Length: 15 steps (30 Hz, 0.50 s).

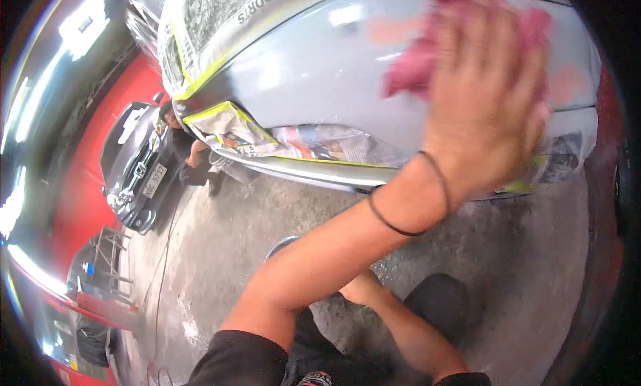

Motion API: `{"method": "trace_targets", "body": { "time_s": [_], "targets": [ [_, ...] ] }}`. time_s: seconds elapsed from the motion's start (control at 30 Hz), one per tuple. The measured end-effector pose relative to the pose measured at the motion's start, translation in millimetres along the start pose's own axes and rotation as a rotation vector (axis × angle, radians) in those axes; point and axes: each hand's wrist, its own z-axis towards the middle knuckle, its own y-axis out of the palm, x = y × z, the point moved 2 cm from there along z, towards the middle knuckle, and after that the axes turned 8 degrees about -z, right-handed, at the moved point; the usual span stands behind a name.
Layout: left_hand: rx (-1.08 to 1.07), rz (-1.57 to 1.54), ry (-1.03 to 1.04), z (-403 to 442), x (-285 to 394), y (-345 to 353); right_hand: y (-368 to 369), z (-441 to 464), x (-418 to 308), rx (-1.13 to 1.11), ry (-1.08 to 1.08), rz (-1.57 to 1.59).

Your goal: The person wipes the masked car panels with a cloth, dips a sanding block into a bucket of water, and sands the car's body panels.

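Left hand (484,115) up on the grey panel (300,69) of the car body, open, fingers spread, the back toward me. It lies over a pink cloth (408,71), which is bunched and slightly blurred; I cannot tell how much of it the fingers grip. The cloth sits toward the panel's right end, nearer the upper edge than the lower, its folds showing on both sides of the fingers. Dull pink patches (390,31) show on the grey to the left of the cloth and to its right. Newspaper (344,142) covers a section along the panel's lower edge, bordered by yellow tape (212,80); more tape and clear film run past the left end, near the lettering "SPORTS". Black band (380,216) loose round my left wrist. Right hand (362,287) low, over the concrete floor (220,252), partly behind my left forearm; cannot tell whether it is open or closed. Just beside it, a curved rim (276,246), mostly hidden by the same forearm. Off to the left, a person (181,145) in dark clothing is low beside a dark car (137,160), in front of a red wall (87,179). A thin cable (160,279) trails along the floor.
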Motion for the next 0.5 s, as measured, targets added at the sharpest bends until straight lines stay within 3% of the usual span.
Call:
{"method": "trace_targets", "body": {
  "time_s": [0.03, 0.1, 0.17, 0.27, 0.4, 0.5],
  "targets": [
    [0.005, 0.003, -0.002, 0, -3, 5, 3, 2, 3, 0.043, -0.038, -0.003],
    [-0.086, 0.043, 0.274, -5, -12, 15, -6, 3, 2, 0.025, -0.033, 0.003],
    [-0.18, 0.115, 0.3, -19, -30, -12, -18, 4, -3, -0.038, 0.011, 0.018],
    [-0.355, 0.244, 0.144, -56, -57, -89, -20, 6, -5, -0.066, 0.053, 0.061],
    [-0.389, 0.624, -0.008, -151, -138, -191, -20, -3, -12, -0.132, 0.056, -0.006],
    [-0.419, 0.668, -0.017, -131, -128, -188, -19, -4, -16, -0.151, -0.01, -0.009]
  ]
}}
